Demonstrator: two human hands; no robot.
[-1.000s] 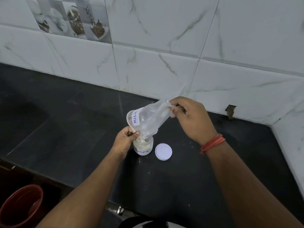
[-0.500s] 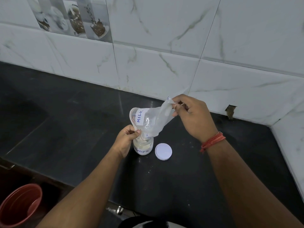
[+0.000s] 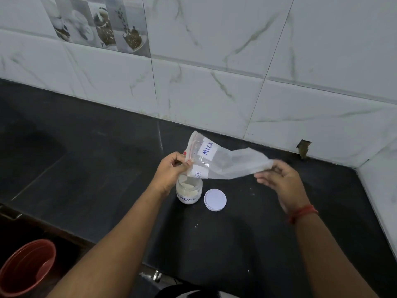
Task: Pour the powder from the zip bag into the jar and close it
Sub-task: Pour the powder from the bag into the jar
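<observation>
A clear zip bag (image 3: 225, 162) with a white "MILK" label is stretched sideways above the counter and looks almost empty. My left hand (image 3: 171, 171) pinches its open zip end just over the mouth of a small clear jar (image 3: 189, 191). Pale powder fills the jar, which carries a handwritten label. My right hand (image 3: 279, 179) holds the bag's bottom end out to the right, at about the height of the zip end. The jar's white lid (image 3: 215, 200) lies flat on the black counter (image 3: 107, 168) just right of the jar.
A marble-tiled wall runs behind the counter and turns a corner at the far right. A red bucket (image 3: 25, 267) stands below the counter's front edge at the lower left. A few powder specks dot the counter near the lid.
My right hand has swung the bag's bottom end down and to the right, so the bag now lies stretched sideways instead of tipped up over the jar. My left hand has risen slightly.
</observation>
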